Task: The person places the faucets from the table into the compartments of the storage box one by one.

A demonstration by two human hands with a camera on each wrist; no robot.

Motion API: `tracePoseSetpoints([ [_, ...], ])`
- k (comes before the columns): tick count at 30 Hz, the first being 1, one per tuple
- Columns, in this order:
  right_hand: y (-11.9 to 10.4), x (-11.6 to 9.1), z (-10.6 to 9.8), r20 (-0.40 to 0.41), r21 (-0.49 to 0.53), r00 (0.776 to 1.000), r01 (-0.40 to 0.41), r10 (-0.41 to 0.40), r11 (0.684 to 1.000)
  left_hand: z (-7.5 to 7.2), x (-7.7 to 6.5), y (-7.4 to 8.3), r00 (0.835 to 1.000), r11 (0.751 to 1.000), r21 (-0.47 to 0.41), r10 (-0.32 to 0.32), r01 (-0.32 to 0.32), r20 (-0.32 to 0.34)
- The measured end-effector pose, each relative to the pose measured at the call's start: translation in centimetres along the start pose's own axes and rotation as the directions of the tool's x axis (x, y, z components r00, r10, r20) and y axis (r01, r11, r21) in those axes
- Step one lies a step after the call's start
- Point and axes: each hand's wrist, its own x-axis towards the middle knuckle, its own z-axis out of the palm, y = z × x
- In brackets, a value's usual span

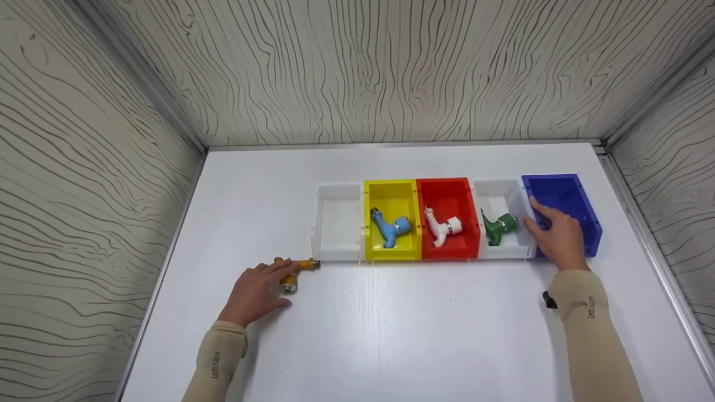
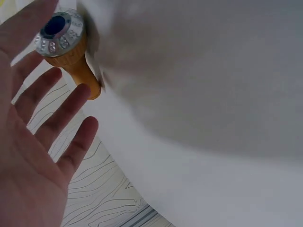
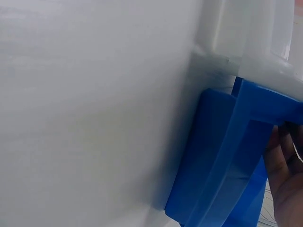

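Observation:
Fingers of my left hand lie over an orange-yellow faucet on the table, left of the row of bins. In the left wrist view those fingers are spread and fairly straight beside the faucet's silver knob; contact is hard to tell. My right hand holds the left wall of the blue bin at the row's right end. Its fingers reach inside that bin, which sits slightly askew. A green faucet lies in the white bin next to it.
A white faucet lies in the red bin, and a blue faucet in the yellow bin. Another white bin ends the row at left. Patterned walls enclose the white table.

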Motion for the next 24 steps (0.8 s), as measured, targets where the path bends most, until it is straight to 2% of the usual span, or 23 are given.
tracePoseSetpoints([
  [6,0.1,-0.1,0.0,-0.009,0.002,1.000,0.001,-0.001,1.000,0.2,0.4,0.3,1.000,1.000,-0.007,0.017,-0.017,0.002],
  [12,0.0,-0.2,0.3,-0.030,0.004,0.999,0.018,-0.018,1.000,0.1,0.3,1.1,0.997,0.986,-0.153,-0.053,0.061,0.050],
  [15,0.1,-0.3,0.4,-0.066,0.005,0.996,0.053,-0.052,0.999,0.1,0.5,1.4,0.995,0.977,-0.197,-0.073,0.084,0.062],
  [19,0.2,-0.4,0.4,-0.093,-0.002,0.993,0.074,-0.074,0.997,0.2,0.9,1.4,0.994,0.973,-0.212,-0.077,0.093,0.083],
  [24,0.1,-0.3,0.0,-0.050,0.003,0.998,0.035,-0.035,0.999,0.4,1.5,1.3,0.991,0.974,-0.200,-0.082,0.102,0.109],
])
